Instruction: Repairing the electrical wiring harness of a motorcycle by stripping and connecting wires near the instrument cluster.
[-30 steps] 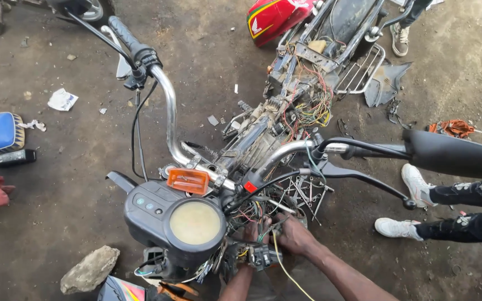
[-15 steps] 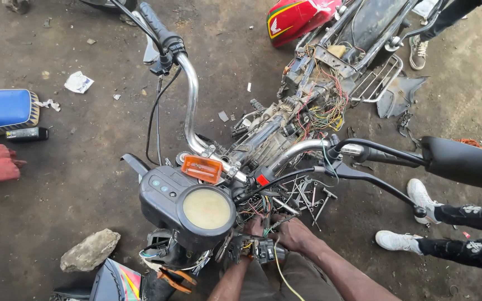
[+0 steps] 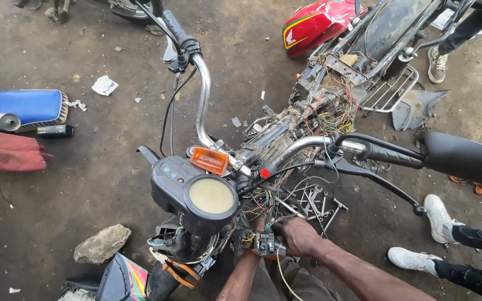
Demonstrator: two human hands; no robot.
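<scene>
Small dark switch block (image 3: 265,243) sits low centre in the head view, just under the speedometer (image 3: 211,196) and in front of the loose wire bundle (image 3: 263,203) spilling from the steering head. We have our right hand (image 3: 299,237) on it, fingers clenched around its right end. Our left hand (image 3: 256,226) comes up from below on the block's other side, into the wires; it's mostly buried, so we cannot tell whether its fingers grip anything. Our read: we're mid-way through wiring work on that block, with its leads exposed and a yellow wire trailing down towards us. Whatever comes next calls for holding the block steady and picking out one lead without dragging the rest. Further out are the orange turn signal (image 3: 210,160), the chrome handlebar (image 3: 203,106), and the headlight shell (image 3: 182,245) hanging open below the dial. Spanners (image 3: 313,200) lie scattered on the dirt ground to the right, with a rock (image 3: 102,243) to the left. Another person's white shoes (image 3: 439,210) are at the right edge. The block's underside and connectors are hidden, individual wire ends are too tangled to trace, and our forearms are cut off at the frame bottom.
</scene>
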